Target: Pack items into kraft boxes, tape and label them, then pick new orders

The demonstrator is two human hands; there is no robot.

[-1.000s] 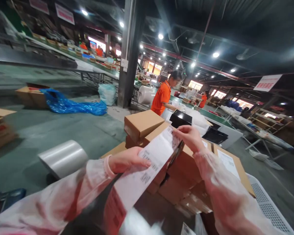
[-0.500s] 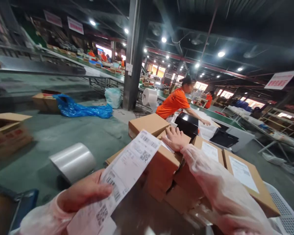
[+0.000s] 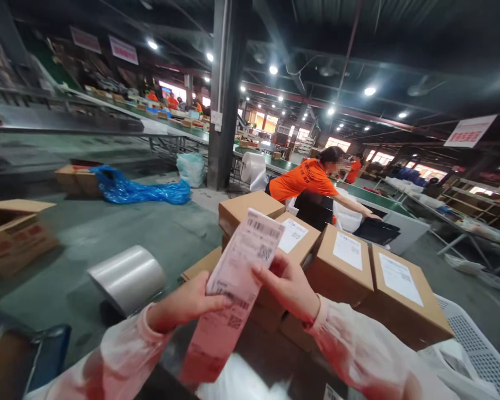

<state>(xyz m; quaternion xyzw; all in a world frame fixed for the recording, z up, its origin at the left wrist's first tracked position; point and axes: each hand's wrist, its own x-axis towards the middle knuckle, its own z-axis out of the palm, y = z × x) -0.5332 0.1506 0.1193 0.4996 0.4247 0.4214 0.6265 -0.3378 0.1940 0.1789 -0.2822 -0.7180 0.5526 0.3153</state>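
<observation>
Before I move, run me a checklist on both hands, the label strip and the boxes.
1. Left hand gripping the label strip: ok.
2. Right hand on the strip, thumb in front: ok.
3. Shipping labels on the three nearer boxes: ok, one on each top.
4. Label on the box behind them, at left: not ok, none on the part in view.
5. Small print on the strip readable: cannot tell, too small.
</observation>
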